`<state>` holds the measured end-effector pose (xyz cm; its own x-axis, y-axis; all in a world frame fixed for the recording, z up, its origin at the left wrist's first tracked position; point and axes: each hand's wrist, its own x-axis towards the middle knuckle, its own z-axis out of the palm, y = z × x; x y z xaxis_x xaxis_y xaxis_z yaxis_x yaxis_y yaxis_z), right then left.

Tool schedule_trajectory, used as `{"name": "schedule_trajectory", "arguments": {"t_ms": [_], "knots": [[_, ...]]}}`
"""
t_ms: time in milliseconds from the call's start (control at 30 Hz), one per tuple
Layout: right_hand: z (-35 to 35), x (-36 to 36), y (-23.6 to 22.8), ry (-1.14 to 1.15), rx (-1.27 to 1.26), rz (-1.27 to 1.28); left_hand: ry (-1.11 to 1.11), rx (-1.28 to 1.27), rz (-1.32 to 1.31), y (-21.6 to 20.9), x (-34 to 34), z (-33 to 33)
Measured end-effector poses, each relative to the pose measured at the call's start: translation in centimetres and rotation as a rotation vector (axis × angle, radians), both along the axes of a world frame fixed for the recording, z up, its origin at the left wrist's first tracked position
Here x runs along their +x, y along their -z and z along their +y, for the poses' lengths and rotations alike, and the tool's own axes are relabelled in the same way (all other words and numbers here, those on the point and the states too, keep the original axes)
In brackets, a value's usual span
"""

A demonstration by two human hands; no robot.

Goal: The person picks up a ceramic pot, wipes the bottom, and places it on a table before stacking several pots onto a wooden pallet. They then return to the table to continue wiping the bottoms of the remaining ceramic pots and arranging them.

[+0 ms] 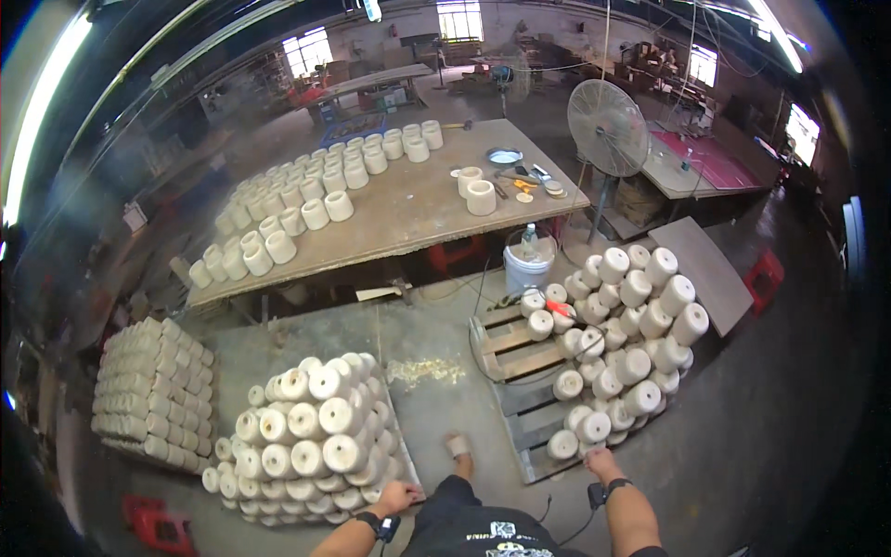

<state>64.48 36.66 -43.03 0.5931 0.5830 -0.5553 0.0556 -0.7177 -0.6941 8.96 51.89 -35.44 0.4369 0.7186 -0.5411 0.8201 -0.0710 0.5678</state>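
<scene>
My left hand (398,498) is low beside the front right corner of a stack of cream-coloured, hollow-centred ceramic-looking cylinders (341,453). Its fingers are loosely bent and apart, with nothing visible in them. On the other side, my right hand (603,463) hovers by the near end of a second pile, closest to one cream cylinder (594,428). I see no object in this hand; its fingers are slightly curled, and whether they touch the cylinder is unclear. That pile lies loosely on a wooden pallet (520,364) with bare slats at its left.
A long table (399,215) ahead carries rows of cream cups (336,205). A white bucket (529,269) stands by its edge, near a large fan (608,128). Another stack (153,395) rises at left, with a red stool (156,524) nearby. Pale debris (425,372) litters the floor.
</scene>
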Motion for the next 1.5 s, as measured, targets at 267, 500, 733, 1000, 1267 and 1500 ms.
{"name": "schedule_trajectory", "arguments": {"t_ms": [267, 500, 733, 1000, 1267, 1500], "knots": [[5.5, -0.2, 0.3, -0.596, -0.250, -0.188, -0.207, -0.099, -0.163, 1.3, 7.0, 15.0], [16.6, 6.9, 2.7, -1.112, -0.550, -0.199, -0.314, 0.141, -0.196, -1.4, 5.6, 26.0], [41.1, 11.4, 8.3, -1.755, -0.469, -0.593, -0.633, 0.187, -0.298, -4.3, 4.1, 32.8], [74.5, -0.9, 6.7, -1.939, 0.245, -0.875, -0.874, 0.258, -0.165, -6.0, -0.5, 44.4], [98.0, -22.2, -5.3, -1.363, 0.256, -0.317, -1.106, 0.253, -0.081, -6.3, -5.7, 50.0], [107.3, -34.7, -14.2, -1.166, 0.374, -0.226, -1.040, 0.383, 0.081, -7.6, -17.7, 59.7]]}}
